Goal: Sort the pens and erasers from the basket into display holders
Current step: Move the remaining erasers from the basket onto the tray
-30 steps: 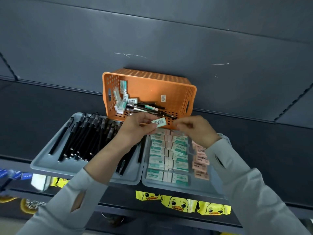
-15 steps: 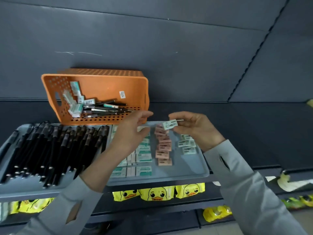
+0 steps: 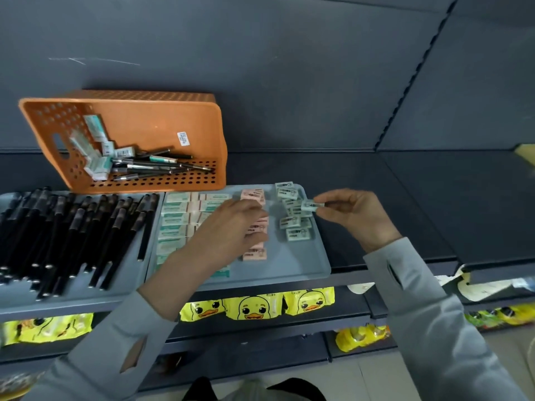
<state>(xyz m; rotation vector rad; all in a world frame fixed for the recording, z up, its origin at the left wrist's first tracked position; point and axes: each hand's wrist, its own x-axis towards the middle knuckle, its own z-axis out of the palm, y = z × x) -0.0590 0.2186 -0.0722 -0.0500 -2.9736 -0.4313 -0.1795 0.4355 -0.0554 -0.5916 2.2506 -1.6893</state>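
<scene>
Dark shelf (image 3: 376,198), grey tray (image 3: 295,264), right hand (image 3: 356,215) pinching a pale eraser (image 3: 311,205), left hand (image 3: 231,227) slack over pink erasers (image 3: 253,195)

Left hand (image 3: 231,224) palm-down with straight fingers; right hand (image 3: 356,215) pinches an eraser (image 3: 309,205).

A dark grey metal back panel (image 3: 289,68) rises behind a matching dark grey shelf board (image 3: 362,198), and thin white scratch marks (image 3: 95,61) run across the panel's upper left. Under the board's front edge hang glossy yellow packets printed with a cartoon duck face (image 3: 254,306), with more crumpled yellow packets (image 3: 46,328) to their left and a further yellow packet (image 3: 359,337) lower right. Torn white paper labels (image 3: 480,287) stick out at the shelf edge on the right, above pale floor tiles (image 3: 373,377).
</scene>
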